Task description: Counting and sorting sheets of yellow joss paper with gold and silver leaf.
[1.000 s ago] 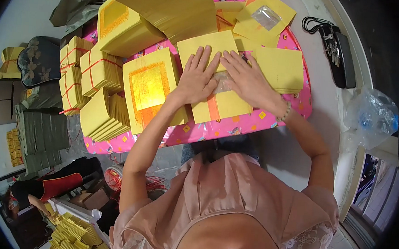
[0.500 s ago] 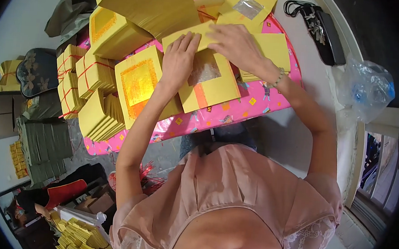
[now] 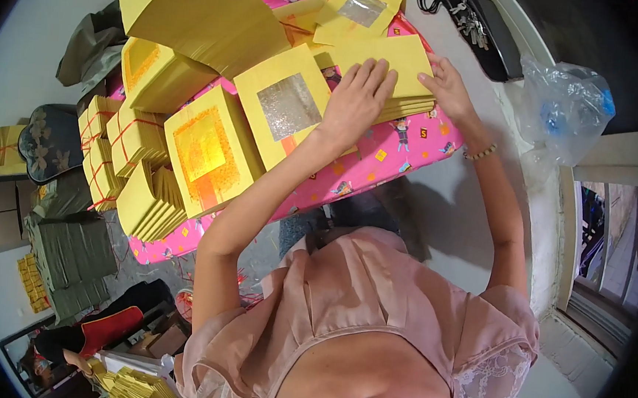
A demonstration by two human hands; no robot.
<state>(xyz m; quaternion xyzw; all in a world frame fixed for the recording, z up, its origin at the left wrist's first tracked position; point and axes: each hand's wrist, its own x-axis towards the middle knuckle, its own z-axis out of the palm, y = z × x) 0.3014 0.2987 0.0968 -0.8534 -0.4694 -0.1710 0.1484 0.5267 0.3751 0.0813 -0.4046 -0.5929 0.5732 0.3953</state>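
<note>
My left hand (image 3: 359, 102) lies with its fingers stretched out flat on a folded yellow paper (image 3: 406, 61), which rests on top of a small pile of the same. At the paper's right end, my right hand (image 3: 452, 94) has its thumb over the edge and its other fingers partly hidden behind it. Left of the pile, a stack of flat yellow papers with a silver square (image 3: 288, 108) sits partly under my left wrist. Beside that stands another yellow stack with a gold and orange square (image 3: 204, 147).
Red-tied yellow bundles (image 3: 135, 134) stand at the left of the pink patterned table (image 3: 364, 184). A large curved yellow stack (image 3: 206, 14) rises at the far side. A black pouch with keys (image 3: 478, 33) and a clear plastic bag (image 3: 570, 105) lie to the right. Another person (image 3: 72, 341) works lower left.
Both hands have moved right from the silver-square stack to the pile. The paper being folded there now lies folded on the pile, and the silver square is uncovered.
</note>
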